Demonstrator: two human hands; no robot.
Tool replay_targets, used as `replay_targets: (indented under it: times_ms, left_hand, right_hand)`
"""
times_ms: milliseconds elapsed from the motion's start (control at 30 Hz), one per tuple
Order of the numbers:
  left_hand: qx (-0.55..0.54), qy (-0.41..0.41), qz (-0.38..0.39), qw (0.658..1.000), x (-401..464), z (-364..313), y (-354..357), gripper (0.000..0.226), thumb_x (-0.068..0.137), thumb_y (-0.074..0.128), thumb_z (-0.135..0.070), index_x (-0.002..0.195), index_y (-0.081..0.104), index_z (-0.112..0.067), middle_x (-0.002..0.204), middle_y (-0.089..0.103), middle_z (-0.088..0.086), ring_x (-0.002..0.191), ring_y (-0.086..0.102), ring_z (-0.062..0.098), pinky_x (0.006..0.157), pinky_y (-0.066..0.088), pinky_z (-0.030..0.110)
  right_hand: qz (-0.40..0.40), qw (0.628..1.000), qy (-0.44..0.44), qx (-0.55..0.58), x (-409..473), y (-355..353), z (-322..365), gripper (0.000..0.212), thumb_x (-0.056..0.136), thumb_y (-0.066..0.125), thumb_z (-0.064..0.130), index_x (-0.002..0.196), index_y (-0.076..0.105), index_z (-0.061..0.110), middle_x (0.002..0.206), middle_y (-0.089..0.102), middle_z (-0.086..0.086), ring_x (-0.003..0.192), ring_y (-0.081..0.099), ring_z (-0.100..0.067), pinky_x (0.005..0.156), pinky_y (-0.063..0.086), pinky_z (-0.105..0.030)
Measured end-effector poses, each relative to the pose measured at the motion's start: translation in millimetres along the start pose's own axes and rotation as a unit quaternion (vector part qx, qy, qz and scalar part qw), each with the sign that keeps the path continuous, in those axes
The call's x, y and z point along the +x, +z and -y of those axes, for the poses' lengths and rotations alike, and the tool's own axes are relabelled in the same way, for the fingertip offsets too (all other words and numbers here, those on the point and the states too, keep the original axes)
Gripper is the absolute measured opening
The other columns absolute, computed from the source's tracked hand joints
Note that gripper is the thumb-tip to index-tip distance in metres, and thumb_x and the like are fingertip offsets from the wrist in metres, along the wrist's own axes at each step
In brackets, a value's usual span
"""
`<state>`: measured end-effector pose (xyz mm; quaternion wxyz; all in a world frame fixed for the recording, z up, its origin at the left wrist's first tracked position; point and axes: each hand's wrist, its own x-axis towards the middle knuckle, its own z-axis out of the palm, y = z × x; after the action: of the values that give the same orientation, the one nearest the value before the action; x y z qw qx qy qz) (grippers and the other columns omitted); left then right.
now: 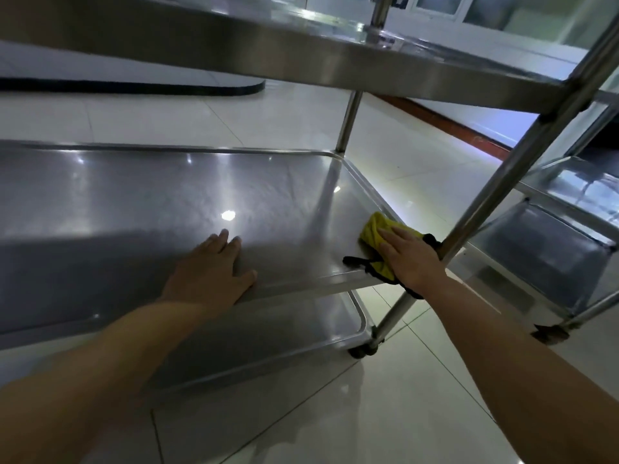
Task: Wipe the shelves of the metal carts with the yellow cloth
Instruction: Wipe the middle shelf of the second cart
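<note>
On the middle shelf (134,195) we are pressing our flat right hand (407,259) onto the cloth (375,232), left hand (214,266) lying open.

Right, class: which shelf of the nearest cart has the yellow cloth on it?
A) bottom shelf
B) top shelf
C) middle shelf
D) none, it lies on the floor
C: the right hand presses the yellow cloth flat on the middle shelf, near its right corner.
</note>
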<state>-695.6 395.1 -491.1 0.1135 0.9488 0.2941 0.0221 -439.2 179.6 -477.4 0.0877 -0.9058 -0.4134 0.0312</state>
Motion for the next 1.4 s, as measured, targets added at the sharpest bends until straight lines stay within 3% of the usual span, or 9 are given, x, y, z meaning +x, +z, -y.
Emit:
replay_targets:
  times_ms: [167,367,667,767,900,1033,1167,1267,1400]
  left_hand:
    - [0.069,0.014,-0.099,0.993,-22.7,88.2,-8.0,0.077,0.081,0.021,-0.054,0.125,0.059,-0.003,0.132,0.056,0.018,0.125,0.05,0.037,0.101,0.037,0.054]
    - [0.078,-0.01,-0.061,0.995,-34.5,99.9,-8.2,0.059,0.084,0.031,-0.038,0.109,0.067,0.001,0.113,0.066,0.02,0.099,0.064,0.042,0.079,0.049,0.057]
    - [0.089,-0.042,-0.029,0.995,-34.9,99.9,-11.4,0.071,0.084,0.005,-0.04,0.15,0.022,-0.02,0.158,0.018,-0.001,0.145,0.017,0.018,0.113,0.008,0.034]
    - [0.103,-0.036,-0.008,0.994,-36.1,105.7,-11.0,0.066,0.089,0.004,-0.037,0.151,0.017,-0.02,0.159,0.013,-0.003,0.145,0.013,0.018,0.114,0.008,0.035]
    - [0.158,0.069,-0.058,0.983,-36.3,117.8,-4.8,0.057,0.09,0.025,-0.027,0.122,0.059,0.006,0.128,0.058,0.022,0.112,0.057,0.044,0.087,0.047,0.056]
    - [0.191,0.072,-0.104,0.973,-38.3,110.9,-8.6,0.043,0.07,0.08,-0.003,0.109,0.066,0.009,0.114,0.065,0.025,0.096,0.064,0.048,0.073,0.05,0.061]
    - [0.161,0.067,-0.109,0.979,-34.5,112.9,-2.9,0.057,0.055,0.088,0.002,0.108,0.066,0.008,0.107,0.067,0.025,0.089,0.066,0.048,0.064,0.05,0.063]
    - [0.094,0.037,-0.093,0.991,-33.8,110.2,-3.7,0.051,0.09,0.051,-0.032,0.128,0.056,0.001,0.131,0.055,0.02,0.118,0.054,0.042,0.094,0.042,0.057]
    - [0.067,0.001,-0.062,0.996,-34.8,108.3,-5.5,0.083,0.079,0.001,-0.048,0.145,0.035,-0.011,0.152,0.034,0.008,0.14,0.03,0.029,0.112,0.02,0.044]
  right_hand:
    - [-0.028,0.996,0.016,-0.079,2.3,14.6,10.4,0.089,0.074,-0.01,0.054,0.144,0.04,0.03,0.155,0.031,0.005,0.144,0.021,-0.02,0.106,0.033,-0.044]
    - [-0.09,0.995,-0.038,0.036,-23.9,44.9,119.9,0.064,0.089,0.014,0.05,0.135,0.054,0.031,0.149,0.042,0.001,0.14,0.034,-0.025,0.109,0.029,-0.044]
    - [-0.003,0.987,-0.155,0.038,-37.3,64.2,242.8,0.057,0.09,0.018,0.046,0.142,0.041,0.041,0.158,0.024,0.009,0.147,0.013,-0.02,0.116,0.013,-0.048]
    - [0.029,0.986,-0.158,0.032,-29.7,60.1,222.8,0.045,0.101,0.027,0.044,0.145,0.033,0.044,0.159,0.018,0.013,0.148,0.008,-0.015,0.117,0.011,-0.043]
    - [0.0,0.992,-0.11,0.055,-15.7,48.9,159.2,0.047,0.098,0.03,0.049,0.143,0.038,0.041,0.157,0.025,0.013,0.146,0.016,-0.014,0.118,0.016,-0.039]
    - [-0.029,0.994,-0.008,0.108,-0.2,33.0,74.8,0.055,0.088,0.028,0.06,0.138,0.046,0.044,0.153,0.034,0.012,0.143,0.025,-0.014,0.116,0.023,-0.042]
    - [-0.007,0.997,0.073,0.031,10.0,11.1,14.0,0.044,0.1,0.03,0.047,0.142,0.039,0.039,0.157,0.026,0.005,0.146,0.018,-0.021,0.116,0.018,-0.049]
    - [0.01,0.992,0.126,-0.023,19.1,9.3,15.2,0.057,0.095,0.018,0.049,0.145,0.035,0.028,0.156,0.025,-0.005,0.143,0.019,-0.03,0.112,0.019,-0.058]
    - [0.023,0.996,0.083,-0.019,18.1,20.8,69.0,0.053,0.097,0.019,0.045,0.147,0.029,0.031,0.159,0.016,-0.005,0.145,0.012,-0.034,0.11,0.024,-0.058]
